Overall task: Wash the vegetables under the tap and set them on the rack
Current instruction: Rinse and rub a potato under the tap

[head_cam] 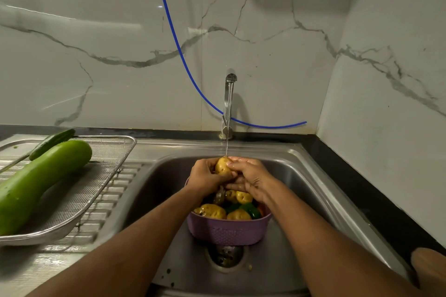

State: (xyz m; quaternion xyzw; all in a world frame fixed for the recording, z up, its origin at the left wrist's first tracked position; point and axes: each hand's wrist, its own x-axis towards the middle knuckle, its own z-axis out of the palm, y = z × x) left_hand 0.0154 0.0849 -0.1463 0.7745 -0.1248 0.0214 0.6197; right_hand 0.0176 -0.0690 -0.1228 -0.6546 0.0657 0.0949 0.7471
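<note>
Both my hands hold one yellow potato (222, 166) under the thin stream from the steel tap (228, 103). My left hand (205, 177) grips it from the left, and my right hand (251, 177) wraps its right side. Below them a purple basket (226, 231) stands in the sink (301, 176), holding several potatoes (213, 211) and a green pepper (249, 210). On the mesh rack (103, 171) at the left lie a long light-green gourd (41, 181) and a dark cucumber (52, 143).
The rack rests on the ribbed steel drainboard (113, 200). A blue hose (178, 50) hangs down the marble wall behind the tap. The sink drain (226, 255) sits in front of the basket. A black counter edge (357, 181) runs along the right.
</note>
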